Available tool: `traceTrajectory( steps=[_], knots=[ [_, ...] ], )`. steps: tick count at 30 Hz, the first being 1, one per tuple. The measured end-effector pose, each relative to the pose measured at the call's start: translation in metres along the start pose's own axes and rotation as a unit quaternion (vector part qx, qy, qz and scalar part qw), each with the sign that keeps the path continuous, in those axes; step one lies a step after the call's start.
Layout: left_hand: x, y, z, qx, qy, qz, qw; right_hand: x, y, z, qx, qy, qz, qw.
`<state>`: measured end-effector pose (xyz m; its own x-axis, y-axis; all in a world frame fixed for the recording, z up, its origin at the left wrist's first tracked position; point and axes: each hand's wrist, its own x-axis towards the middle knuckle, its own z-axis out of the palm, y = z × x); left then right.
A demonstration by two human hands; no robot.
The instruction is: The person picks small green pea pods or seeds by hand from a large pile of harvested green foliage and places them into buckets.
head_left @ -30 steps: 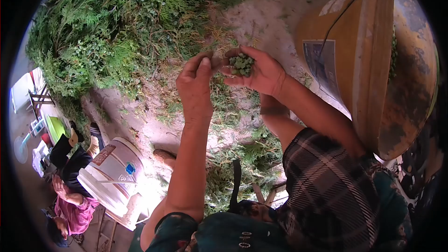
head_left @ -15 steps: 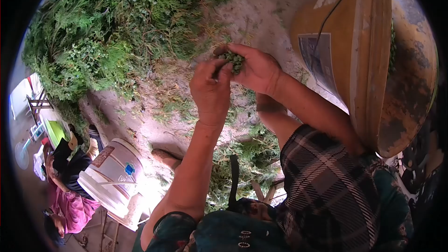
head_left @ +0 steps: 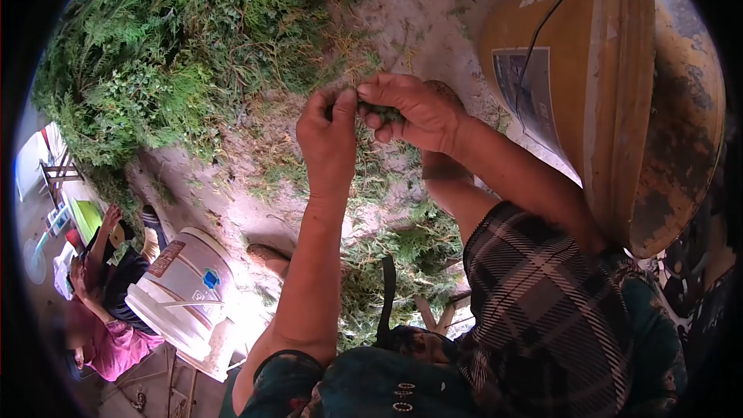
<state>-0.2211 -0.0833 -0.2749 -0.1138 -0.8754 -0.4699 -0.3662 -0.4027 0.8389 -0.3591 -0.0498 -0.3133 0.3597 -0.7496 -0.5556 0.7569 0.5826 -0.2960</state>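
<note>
My right hand (head_left: 422,114) curls its fingers over a small handful of green berry-like cones (head_left: 389,114), mostly hidden in the palm. Beside it, my left hand (head_left: 328,128) is closed, thumb against the forefinger. The two hands' fingertips meet or nearly meet; whatever small piece lies in the left pinch is too hidden to make out. Both hands are above the floor, just right of a big heap of cut green conifer branches (head_left: 178,46).
At right a large yellow bucket (head_left: 573,70) leans with its mouth facing right. A white bucket (head_left: 190,275) stands at lower left, near a seated person in pink (head_left: 124,348). Loose sprigs (head_left: 402,263) lie on the floor (head_left: 433,15) below my arms.
My right fingers have curled over the green cones, which showed openly before. My left hand has shifted slightly left. The seated person's arm has risen.
</note>
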Motion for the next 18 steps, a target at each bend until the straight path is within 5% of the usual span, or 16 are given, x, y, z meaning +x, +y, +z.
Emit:
traceTrajectory(
  steps=[2,4,5,6,7,8,11,13,15,18],
  knots=[
    [0.007,-0.007,-0.007,-0.012,0.0,-0.068,0.998,0.003,0.0,-0.004,-0.008,-0.009,-0.004,1.0],
    [0.018,-0.026,-0.021,-0.434,0.04,-0.164,0.885,0.004,0.001,-0.009,0.132,-0.009,-0.003,0.991],
    [0.017,-0.029,-0.023,-0.435,0.04,-0.164,0.885,0.005,0.001,-0.012,0.131,-0.008,-0.003,0.991],
    [0.015,-0.025,-0.023,-0.219,0.051,-0.038,0.974,0.005,0.0,-0.014,0.153,-0.002,-0.016,0.988],
    [0.014,-0.023,-0.023,0.013,0.06,0.09,0.994,0.005,-0.001,-0.016,0.175,0.004,-0.028,0.984],
    [0.015,-0.027,-0.023,0.231,0.116,0.266,0.929,0.005,0.001,-0.016,0.176,0.005,-0.028,0.984],
    [-0.012,0.001,-0.006,0.134,-0.002,0.192,0.972,0.009,0.002,-0.013,0.214,0.015,-0.072,0.974],
    [-0.026,0.004,0.014,0.184,-0.029,0.226,0.956,0.012,0.002,-0.017,0.248,-0.006,-0.07,0.966],
    [-0.029,0.0,0.027,0.202,-0.021,0.26,0.944,0.011,-0.001,-0.016,0.254,0.004,-0.059,0.965],
    [-0.026,0.002,0.038,0.241,0.022,0.194,0.951,0.006,0.001,-0.015,0.245,0.024,-0.062,0.967]
  ],
)
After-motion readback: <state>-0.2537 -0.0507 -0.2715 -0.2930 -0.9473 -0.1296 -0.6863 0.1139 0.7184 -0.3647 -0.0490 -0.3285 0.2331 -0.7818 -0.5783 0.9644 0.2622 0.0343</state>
